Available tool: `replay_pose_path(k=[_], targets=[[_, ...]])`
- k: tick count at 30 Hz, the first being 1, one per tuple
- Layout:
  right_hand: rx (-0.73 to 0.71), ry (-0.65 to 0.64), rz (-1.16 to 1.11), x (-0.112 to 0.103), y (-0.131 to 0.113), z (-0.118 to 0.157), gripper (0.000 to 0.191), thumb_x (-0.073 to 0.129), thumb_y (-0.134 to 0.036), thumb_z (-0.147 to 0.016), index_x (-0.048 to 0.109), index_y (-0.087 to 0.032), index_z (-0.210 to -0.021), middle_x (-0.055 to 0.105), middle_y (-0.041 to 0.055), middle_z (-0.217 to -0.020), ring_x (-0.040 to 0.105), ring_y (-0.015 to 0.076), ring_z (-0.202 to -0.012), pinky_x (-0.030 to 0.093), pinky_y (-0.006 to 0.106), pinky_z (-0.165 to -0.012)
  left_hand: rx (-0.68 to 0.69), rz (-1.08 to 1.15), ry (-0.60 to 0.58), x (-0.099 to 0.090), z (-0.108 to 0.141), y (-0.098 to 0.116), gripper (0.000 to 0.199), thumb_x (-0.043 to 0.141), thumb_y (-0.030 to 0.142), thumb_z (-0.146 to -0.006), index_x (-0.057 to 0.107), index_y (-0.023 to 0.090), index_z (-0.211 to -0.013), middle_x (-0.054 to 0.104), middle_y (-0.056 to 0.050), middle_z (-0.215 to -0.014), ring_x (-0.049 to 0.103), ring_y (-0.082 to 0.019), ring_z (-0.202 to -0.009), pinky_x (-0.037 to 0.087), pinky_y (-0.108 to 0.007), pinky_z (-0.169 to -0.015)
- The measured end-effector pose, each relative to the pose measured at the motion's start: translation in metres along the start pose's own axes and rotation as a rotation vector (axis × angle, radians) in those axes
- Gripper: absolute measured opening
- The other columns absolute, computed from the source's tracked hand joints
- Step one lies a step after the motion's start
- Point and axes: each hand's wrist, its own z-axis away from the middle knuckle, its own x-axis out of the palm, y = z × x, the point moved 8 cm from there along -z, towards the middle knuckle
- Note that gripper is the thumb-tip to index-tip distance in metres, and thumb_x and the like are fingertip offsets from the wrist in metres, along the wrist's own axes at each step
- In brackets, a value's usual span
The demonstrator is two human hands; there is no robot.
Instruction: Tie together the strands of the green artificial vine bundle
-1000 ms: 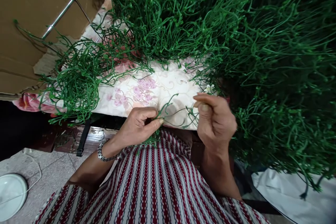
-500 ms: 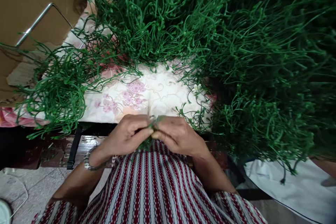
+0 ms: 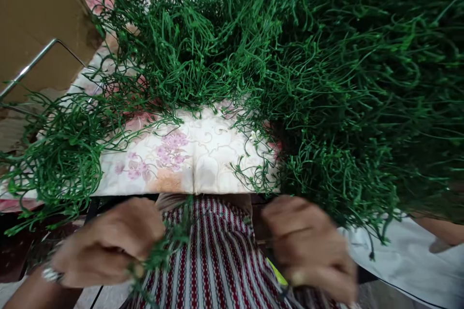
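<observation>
Long thin green stems lie in a big heap (image 3: 326, 87) over the back and right of the floral cloth (image 3: 206, 154). A smaller tangled pile (image 3: 61, 159) rests at the cloth's left edge. Low on the left, my left hand (image 3: 112, 244) is closed on a small green bunch (image 3: 166, 246) that hangs over the striped garment. My right hand (image 3: 311, 246) is at the lower right, blurred by motion, with its fingers curled; whatever it may hold is too smeared to make out.
At the upper left stands a cardboard sheet (image 3: 39, 14) with a bent metal rod (image 3: 31, 65) before it. On the right, another person's arm (image 3: 442, 229) and white clothing (image 3: 409, 256) show beside the heap.
My hands, together at the cloth's front edge before, have come wide apart and lower. The green bunch went left with my left hand. The view has shifted slightly.
</observation>
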Motion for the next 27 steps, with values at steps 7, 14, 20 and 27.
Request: replay_pose_path(k=[7, 14, 20, 27], targets=[[0.552, 0.168, 1.214, -0.078, 0.041, 0.013, 0.019, 0.053, -0.029, -0.081, 0.061, -0.019, -0.096, 0.058, 0.0085, -0.087, 0.052, 0.0231, -0.084, 0.038, 0.041, -0.079, -0.367, 0.296, 0.278, -0.021, -0.017, -0.037, 0.013, 0.051, 0.024, -0.082, 0.054, 0.016, -0.072, 0.045, 0.001, -0.057, 0.039, -0.009, -0.052, 0.032, -0.021, -0.046], [0.279, 0.443, 1.196, -0.058, 0.020, 0.003, 0.022, 0.060, -0.021, -0.077, 0.062, -0.022, -0.099, 0.058, 0.0084, -0.108, 0.048, 0.0296, -0.114, 0.027, 0.053, -0.103, -0.488, 0.556, 0.504, -0.016, -0.038, -0.062, 0.027, 0.064, 0.039, -0.071, 0.057, 0.013, -0.073, 0.051, 0.001, -0.061, 0.043, -0.006, -0.049, 0.038, -0.017, -0.045], [0.159, 0.158, 0.347, 0.018, 0.046, -0.033, 0.049, 0.056, -0.026, -0.080, 0.041, -0.018, -0.127, 0.053, 0.0107, -0.119, 0.050, 0.0220, -0.111, 0.046, 0.039, -0.091, -0.395, 0.497, 0.499, -0.009, -0.042, -0.058, 0.024, 0.063, 0.033, -0.074, 0.058, 0.012, -0.065, 0.048, 0.002, -0.052, 0.041, -0.005, -0.046, 0.034, -0.016, -0.043], [0.313, 0.208, 0.168, 0.030, 0.077, -0.030, 0.042, 0.055, -0.025, -0.082, 0.042, -0.018, -0.121, 0.058, 0.0066, -0.104, 0.056, 0.0144, -0.090, 0.047, 0.028, -0.078, -0.317, 0.181, 0.587, -0.015, -0.037, -0.046, 0.025, 0.057, 0.030, -0.079, 0.054, 0.013, -0.061, 0.048, 0.001, -0.057, 0.042, -0.007, -0.052, 0.035, -0.019, -0.049]])
